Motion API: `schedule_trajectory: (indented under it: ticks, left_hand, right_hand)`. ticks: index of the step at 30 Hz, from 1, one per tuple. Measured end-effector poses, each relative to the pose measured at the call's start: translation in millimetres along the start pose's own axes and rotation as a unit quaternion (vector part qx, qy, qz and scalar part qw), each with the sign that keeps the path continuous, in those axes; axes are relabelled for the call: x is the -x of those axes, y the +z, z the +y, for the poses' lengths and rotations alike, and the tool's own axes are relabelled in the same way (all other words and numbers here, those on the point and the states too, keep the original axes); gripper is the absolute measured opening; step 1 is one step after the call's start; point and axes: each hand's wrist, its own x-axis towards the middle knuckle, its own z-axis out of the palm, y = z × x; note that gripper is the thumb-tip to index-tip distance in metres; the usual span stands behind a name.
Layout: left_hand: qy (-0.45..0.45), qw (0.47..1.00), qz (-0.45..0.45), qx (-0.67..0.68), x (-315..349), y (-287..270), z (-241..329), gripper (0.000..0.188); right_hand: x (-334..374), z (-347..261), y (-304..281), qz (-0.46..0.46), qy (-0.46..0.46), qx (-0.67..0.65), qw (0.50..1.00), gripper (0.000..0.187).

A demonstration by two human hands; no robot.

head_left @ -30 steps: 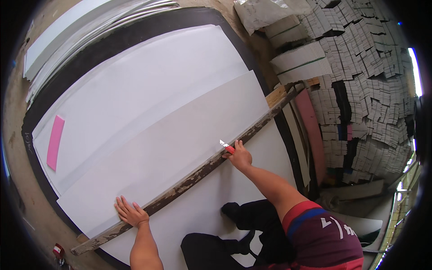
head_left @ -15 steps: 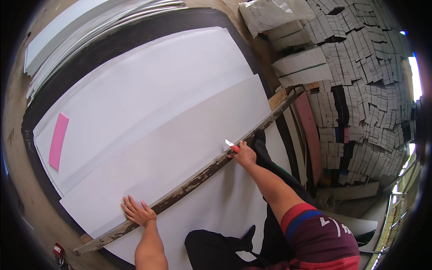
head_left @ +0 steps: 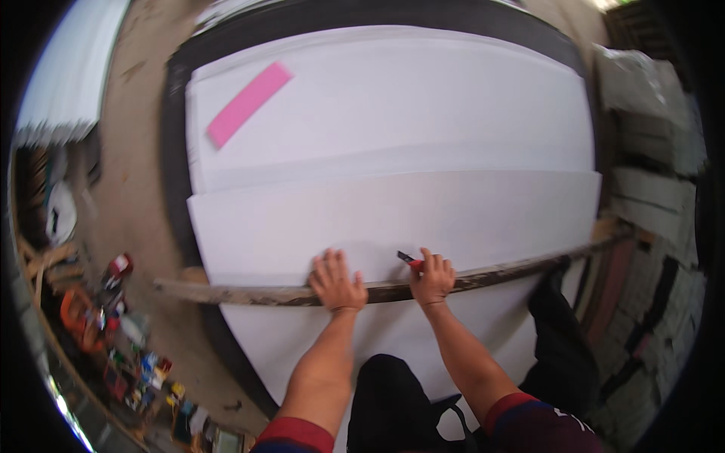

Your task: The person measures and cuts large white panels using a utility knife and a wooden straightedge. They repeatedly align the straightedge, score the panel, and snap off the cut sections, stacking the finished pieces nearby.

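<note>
You're kneeling over a big white sheet (head_left: pixel 423 211), matte and smooth, lying flat on a dark mat (head_left: pixel 175 151) that shows as a black border around its left and top edges. More white sheets are stacked beneath it, edges stepped, and a pink strip (head_left: pixel 248 104) lies on the upper one near the top left corner. Across the near part of the top sheet runs a long wooden straightedge (head_left: pixel 257 293), worn and stained dark, stretching from the left past the sheet's edge to the far right.

Your left hand (head_left: pixel 337 282) presses flat on the straightedge, fingers spread onto the sheet, holding nothing. Your right hand (head_left: pixel 432 276) sits just beside it on the same straightedge, closed around a small red utility knife (head_left: pixel 410 260) whose tip points left, along the straightedge's far edge on the sheet. The hands are near each other but not touching.

At right, stacks of pale boards (head_left: pixel 642 113) stand on edge. At lower left, small colourful clutter (head_left: pixel 128 340) lies on the bare floor, too blurred to tell apart.
</note>
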Motion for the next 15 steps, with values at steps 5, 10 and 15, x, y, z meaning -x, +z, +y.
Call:
schedule_trajectory:
  ticks: [5,10,15]
  left_hand:
    - [-0.026,0.999,-0.028,0.037,0.0,-2.7,1.5,0.071]
    - [-0.003,0.990,-0.012,0.139,8.3,-0.9,-8.7,0.070]
    - [-0.408,0.853,0.281,0.165,-22.3,-15.8,-141.6,0.110]
  right_hand:
    - [-0.1,-17.3,11.8,-0.011,-0.060,-0.015,0.998,0.051]
    - [0.1,-12.8,17.2,-0.026,-0.062,0.016,0.998,0.045]
    - [-2.9,-13.9,15.1,-0.076,-0.051,0.033,0.995,0.049]
